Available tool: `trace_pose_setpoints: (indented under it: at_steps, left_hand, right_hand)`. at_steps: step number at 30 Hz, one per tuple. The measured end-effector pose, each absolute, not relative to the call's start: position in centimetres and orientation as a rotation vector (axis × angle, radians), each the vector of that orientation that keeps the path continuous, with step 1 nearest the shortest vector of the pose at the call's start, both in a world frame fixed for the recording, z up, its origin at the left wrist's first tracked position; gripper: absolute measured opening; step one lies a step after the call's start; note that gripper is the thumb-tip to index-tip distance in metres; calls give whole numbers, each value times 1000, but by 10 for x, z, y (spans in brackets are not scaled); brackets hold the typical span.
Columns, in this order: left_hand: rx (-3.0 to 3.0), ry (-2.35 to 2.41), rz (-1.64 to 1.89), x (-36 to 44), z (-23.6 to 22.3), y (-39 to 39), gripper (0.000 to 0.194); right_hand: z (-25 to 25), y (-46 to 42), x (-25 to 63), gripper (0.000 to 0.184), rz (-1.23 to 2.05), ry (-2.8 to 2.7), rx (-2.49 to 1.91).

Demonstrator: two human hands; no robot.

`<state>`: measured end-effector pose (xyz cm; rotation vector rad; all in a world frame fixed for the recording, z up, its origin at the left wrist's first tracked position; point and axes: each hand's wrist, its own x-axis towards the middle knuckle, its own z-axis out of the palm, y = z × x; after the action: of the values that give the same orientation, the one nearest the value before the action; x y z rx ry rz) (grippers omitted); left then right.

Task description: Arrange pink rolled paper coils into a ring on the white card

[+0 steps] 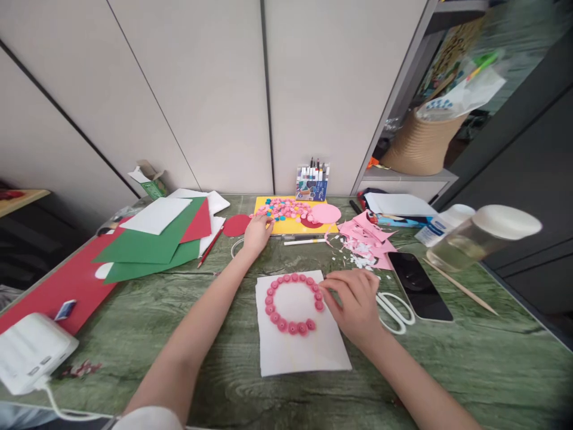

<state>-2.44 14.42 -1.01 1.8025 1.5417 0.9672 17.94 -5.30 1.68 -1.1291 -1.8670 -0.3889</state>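
Observation:
A white square sheet (304,357) lies in front of me, with small pink coiled pieces (282,324) set on it in a ring that has a gap at its lower right. My right hand (357,300) rests at the sheet's upper right edge, thumb and forefinger pinched beside the ring; whatever they hold is too small to tell. Farther off, my left hand (257,236) reaches to the near left edge of a heap of small pink, blue and yellow pieces (289,209) on a yellow sheet (286,227). Its fingers are curled together, and their tips are partly hidden.
White-handled scissors (396,313), a phone (419,285) and a wooden stick (461,286) lie to the right, near a clear jar (470,242). Pink paper scraps (367,236) are behind them. Green sheets (138,242) and a white power adapter (33,352) lie left. Markers (312,179) stand behind.

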Motion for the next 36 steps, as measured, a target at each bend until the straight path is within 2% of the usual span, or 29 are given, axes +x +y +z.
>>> trace_pose_setpoints:
  at_steps: [3,6,10,14,19,36]
  left_hand:
    - [1607,1392,939,-24,-9,87,39]
    - [1439,1230,833,-15,-6,21,44]
    - [769,842,714,3,-1,-37,31]
    - [683,790,735,9,-3,-49,27]
    - [754,785,729,6,-5,-49,28]
    - [556,624,768,4,-6,-56,28]
  right_hand:
    - [15,-55,177,6,-200,-1852,-1174]
    - [10,-56,172,6,265,-1714,-1255]
    - [3,-56,163,11,735,-1507,-1213]
    - [-3,-58,157,14,957,-1369,-1178]
    - [-7,-60,155,32,1029,-1352,-1194]
    - [-2,-68,150,46,967,-1318,-1031]
